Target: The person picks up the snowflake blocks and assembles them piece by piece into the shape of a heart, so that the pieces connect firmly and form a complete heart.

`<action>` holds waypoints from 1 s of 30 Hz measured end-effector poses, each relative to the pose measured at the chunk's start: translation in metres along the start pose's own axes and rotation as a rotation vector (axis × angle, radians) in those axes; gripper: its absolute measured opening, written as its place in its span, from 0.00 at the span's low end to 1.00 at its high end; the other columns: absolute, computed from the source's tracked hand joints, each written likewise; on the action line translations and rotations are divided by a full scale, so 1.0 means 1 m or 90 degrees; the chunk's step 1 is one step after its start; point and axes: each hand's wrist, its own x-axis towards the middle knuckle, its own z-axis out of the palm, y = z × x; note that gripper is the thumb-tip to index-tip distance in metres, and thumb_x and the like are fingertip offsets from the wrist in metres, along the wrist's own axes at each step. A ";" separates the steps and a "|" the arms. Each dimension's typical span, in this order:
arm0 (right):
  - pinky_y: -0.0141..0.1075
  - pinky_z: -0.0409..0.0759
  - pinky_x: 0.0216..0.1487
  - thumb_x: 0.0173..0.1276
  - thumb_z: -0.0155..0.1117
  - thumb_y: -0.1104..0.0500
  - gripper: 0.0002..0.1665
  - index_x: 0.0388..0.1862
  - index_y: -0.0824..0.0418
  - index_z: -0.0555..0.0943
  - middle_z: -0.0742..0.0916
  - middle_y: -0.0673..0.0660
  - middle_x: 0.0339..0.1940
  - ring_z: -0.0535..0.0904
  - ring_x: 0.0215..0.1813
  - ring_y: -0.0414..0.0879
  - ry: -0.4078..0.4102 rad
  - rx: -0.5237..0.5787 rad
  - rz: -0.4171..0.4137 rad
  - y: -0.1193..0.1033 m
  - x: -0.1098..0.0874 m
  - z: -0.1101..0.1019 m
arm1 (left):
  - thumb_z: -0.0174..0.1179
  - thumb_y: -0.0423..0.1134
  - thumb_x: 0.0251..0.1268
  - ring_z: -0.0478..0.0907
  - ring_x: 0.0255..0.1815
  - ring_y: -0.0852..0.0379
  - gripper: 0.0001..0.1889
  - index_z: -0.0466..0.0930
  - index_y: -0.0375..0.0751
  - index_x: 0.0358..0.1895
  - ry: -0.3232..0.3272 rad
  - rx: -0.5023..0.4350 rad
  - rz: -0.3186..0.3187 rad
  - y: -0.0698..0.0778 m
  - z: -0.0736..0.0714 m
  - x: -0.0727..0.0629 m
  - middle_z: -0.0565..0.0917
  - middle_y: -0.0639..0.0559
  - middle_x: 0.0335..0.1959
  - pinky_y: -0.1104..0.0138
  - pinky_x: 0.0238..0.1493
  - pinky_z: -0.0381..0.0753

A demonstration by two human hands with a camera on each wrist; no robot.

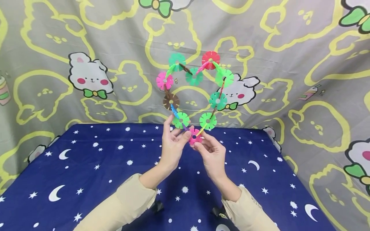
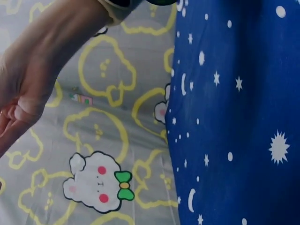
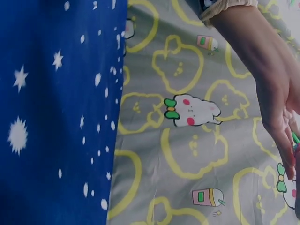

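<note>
A heart-shaped ring of notched plastic snowflake discs is held upright above the table in the head view. Its lowest piece is a pink disc. My left hand pinches the heart near that disc, and its raised index finger lies by a light green disc. From the other side, the thumb and fingers of my right hand pinch the pink disc. A red disc and a teal disc top the two lobes. In the wrist views, each hand shows only at the edge.
A dark blue cloth with white stars and moons covers the table. Behind it hangs a grey curtain with yellow outlines and rabbits. Small black objects show beside the sleeves, their kind unclear.
</note>
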 end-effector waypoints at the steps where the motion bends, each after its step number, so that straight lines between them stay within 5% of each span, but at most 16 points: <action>1: 0.31 0.80 0.34 0.55 0.61 0.75 0.23 0.50 0.61 0.79 0.86 0.46 0.28 0.83 0.30 0.37 -0.004 -0.009 0.005 0.000 0.000 -0.001 | 0.64 0.39 0.53 0.79 0.49 0.49 0.40 0.51 0.37 0.65 -0.002 0.004 0.003 -0.001 -0.001 0.001 0.75 0.28 0.51 0.63 0.51 0.75; 7: 0.30 0.80 0.33 0.55 0.58 0.78 0.24 0.52 0.82 0.69 0.85 0.40 0.28 0.82 0.29 0.35 -0.035 -0.086 0.050 -0.003 0.004 0.003 | 0.58 0.24 0.57 0.80 0.46 0.48 0.32 0.54 0.34 0.63 0.027 0.028 0.018 -0.001 -0.009 0.005 0.76 0.26 0.48 0.63 0.49 0.76; 11: 0.27 0.79 0.32 0.53 0.60 0.78 0.22 0.49 0.80 0.72 0.84 0.39 0.28 0.81 0.29 0.33 -0.031 -0.139 0.065 -0.004 0.007 0.003 | 0.55 0.19 0.55 0.82 0.42 0.56 0.31 0.55 0.33 0.63 0.042 0.025 0.014 0.000 -0.013 0.006 0.80 0.34 0.44 0.64 0.48 0.77; 15: 0.26 0.77 0.31 0.52 0.63 0.77 0.23 0.49 0.76 0.70 0.82 0.47 0.33 0.79 0.31 0.33 -0.011 -0.183 0.046 -0.003 0.010 -0.001 | 0.55 0.19 0.54 0.82 0.42 0.58 0.32 0.55 0.33 0.63 0.053 0.030 0.005 0.000 -0.015 0.005 0.81 0.40 0.43 0.66 0.47 0.77; 22: 0.26 0.77 0.34 0.51 0.67 0.73 0.47 0.68 0.64 0.55 0.74 0.65 0.46 0.79 0.39 0.41 -0.063 -0.301 0.032 -0.002 0.015 -0.010 | 0.54 0.18 0.54 0.81 0.43 0.53 0.33 0.54 0.32 0.64 0.038 0.048 -0.030 -0.004 -0.018 -0.001 0.78 0.33 0.47 0.66 0.46 0.78; 26: 0.28 0.78 0.35 0.51 0.68 0.72 0.49 0.69 0.64 0.55 0.77 0.66 0.46 0.79 0.41 0.52 -0.085 -0.329 0.036 -0.001 0.015 -0.012 | 0.55 0.19 0.54 0.81 0.42 0.57 0.34 0.53 0.35 0.64 0.024 0.071 -0.046 -0.007 -0.019 -0.003 0.76 0.28 0.48 0.66 0.46 0.78; 30: 0.32 0.79 0.36 0.51 0.69 0.70 0.48 0.69 0.66 0.56 0.77 0.65 0.47 0.79 0.41 0.55 -0.088 -0.366 0.048 0.003 0.015 -0.014 | 0.58 0.23 0.55 0.80 0.45 0.49 0.38 0.48 0.41 0.67 0.028 0.138 -0.068 -0.009 -0.022 -0.004 0.76 0.27 0.48 0.67 0.45 0.78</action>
